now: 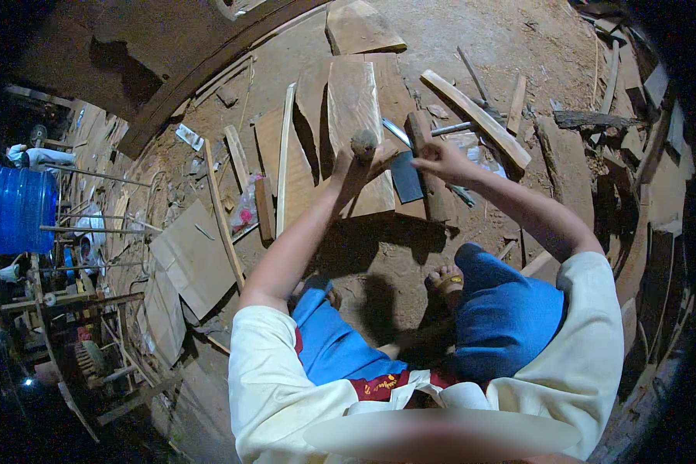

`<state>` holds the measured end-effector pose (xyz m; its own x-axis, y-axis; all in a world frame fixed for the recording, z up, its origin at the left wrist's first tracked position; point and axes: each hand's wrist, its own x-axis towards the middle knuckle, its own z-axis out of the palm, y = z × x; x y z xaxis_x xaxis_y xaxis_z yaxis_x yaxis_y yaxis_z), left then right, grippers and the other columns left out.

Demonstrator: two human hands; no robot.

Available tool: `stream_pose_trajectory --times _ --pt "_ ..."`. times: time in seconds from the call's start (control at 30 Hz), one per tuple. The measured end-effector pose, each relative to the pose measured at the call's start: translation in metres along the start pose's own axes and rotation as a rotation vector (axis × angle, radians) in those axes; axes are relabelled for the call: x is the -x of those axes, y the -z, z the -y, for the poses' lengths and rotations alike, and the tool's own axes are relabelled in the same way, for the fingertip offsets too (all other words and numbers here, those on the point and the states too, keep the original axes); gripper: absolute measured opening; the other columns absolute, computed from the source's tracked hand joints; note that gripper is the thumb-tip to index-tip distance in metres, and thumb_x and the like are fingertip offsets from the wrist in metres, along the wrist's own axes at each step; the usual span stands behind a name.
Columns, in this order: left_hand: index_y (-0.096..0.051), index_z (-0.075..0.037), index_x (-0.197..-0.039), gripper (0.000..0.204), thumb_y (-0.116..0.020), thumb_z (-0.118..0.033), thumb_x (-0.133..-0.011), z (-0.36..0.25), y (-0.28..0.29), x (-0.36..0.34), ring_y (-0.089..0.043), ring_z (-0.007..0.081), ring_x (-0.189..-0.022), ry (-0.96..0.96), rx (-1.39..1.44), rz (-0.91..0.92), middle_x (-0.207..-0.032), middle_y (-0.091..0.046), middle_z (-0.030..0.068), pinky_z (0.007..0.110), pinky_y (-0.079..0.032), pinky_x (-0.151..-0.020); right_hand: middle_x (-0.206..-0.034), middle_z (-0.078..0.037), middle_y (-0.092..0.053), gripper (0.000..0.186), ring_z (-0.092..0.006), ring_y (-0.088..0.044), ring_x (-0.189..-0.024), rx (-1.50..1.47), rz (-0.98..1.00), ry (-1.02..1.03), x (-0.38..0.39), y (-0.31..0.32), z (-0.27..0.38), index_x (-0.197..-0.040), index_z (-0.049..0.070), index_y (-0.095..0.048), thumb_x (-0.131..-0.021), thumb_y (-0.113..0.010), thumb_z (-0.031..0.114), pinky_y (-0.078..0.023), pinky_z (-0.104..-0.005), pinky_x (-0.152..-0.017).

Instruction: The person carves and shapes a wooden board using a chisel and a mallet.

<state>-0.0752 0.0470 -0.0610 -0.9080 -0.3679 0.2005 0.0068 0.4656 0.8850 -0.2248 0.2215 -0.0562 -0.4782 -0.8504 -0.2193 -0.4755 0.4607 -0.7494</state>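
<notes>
My left hand (351, 168) is closed around a piece of wood with a round end (363, 142), which points up toward me; the rest of it is mostly hidden. Beneath lies a pale wooden board (353, 100) on wider brown planks. To the right, my right hand (442, 162) has its fingers curled in beside a dark flat rectangular slab (407, 177). What it grips, if anything, I cannot make out. A dark wooden billet (421, 135) runs under and beyond the right hand. Left of the billet is a shiny curved strip (397, 131).
Long wood strips (478, 120) and offcuts lie right and left on the dirt floor. A cardboard sheet (194, 257) is at the left, near a blue water jug (17, 209) and a wooden frame. Stacked timber (564, 174) lines the right. My feet are close below the boards.
</notes>
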Motion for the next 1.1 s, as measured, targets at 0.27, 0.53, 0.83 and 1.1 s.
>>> stream_pose_trajectory --times 0.27,0.53,0.83,1.1 --pt "-0.047 -0.006 -0.096 0.029 -0.059 -0.025 -0.08 0.004 -0.002 0.005 -0.052 0.0191 -0.079 0.097 0.123 0.085 -0.086 -0.054 0.0075 0.035 -0.042 -0.066 -0.105 -0.019 -0.054 0.054 -0.0329 -0.056 -0.095 0.07 -0.115 0.751 -0.016 0.023 0.145 -0.107 0.002 -0.055 -0.07 -0.072 0.038 -0.047 -0.0385 -0.078" --pt "-0.045 -0.006 -0.118 0.049 -0.063 -0.029 -0.079 0.045 0.01 0.024 -0.059 0.0215 -0.099 0.298 -0.3 0.278 -0.106 -0.059 0.0083 0.037 -0.047 -0.083 -0.085 -0.014 -0.057 0.021 -0.0365 -0.057 -0.075 0.171 0.005 0.674 -0.013 -0.002 0.131 -0.085 0.007 -0.055 -0.07 -0.065 0.018 -0.046 -0.0433 -0.064" --pt "-0.039 -0.012 -0.131 0.056 -0.049 -0.041 -0.085 0.076 0.008 0.042 -0.039 0.0257 -0.123 0.112 -0.777 0.199 -0.127 -0.048 0.0105 0.043 -0.034 -0.096 -0.082 -0.015 -0.054 0.022 -0.0362 -0.055 -0.072 0.225 0.003 0.821 0.02 -0.006 0.096 -0.084 0.005 -0.049 -0.073 -0.063 0.017 -0.046 -0.0415 -0.063" --pt "-0.035 -0.011 -0.133 0.061 -0.049 -0.046 -0.084 0.077 0.009 0.044 -0.036 0.0252 -0.125 0.029 -0.84 0.201 -0.131 -0.044 0.009 0.042 -0.035 -0.095 -0.1 -0.01 -0.053 0.019 -0.0284 -0.051 -0.104 0.61 0.297 1.177 0.063 -0.022 0.05 -0.09 0.007 -0.052 -0.074 -0.054 0.017 -0.053 -0.0357 -0.073"
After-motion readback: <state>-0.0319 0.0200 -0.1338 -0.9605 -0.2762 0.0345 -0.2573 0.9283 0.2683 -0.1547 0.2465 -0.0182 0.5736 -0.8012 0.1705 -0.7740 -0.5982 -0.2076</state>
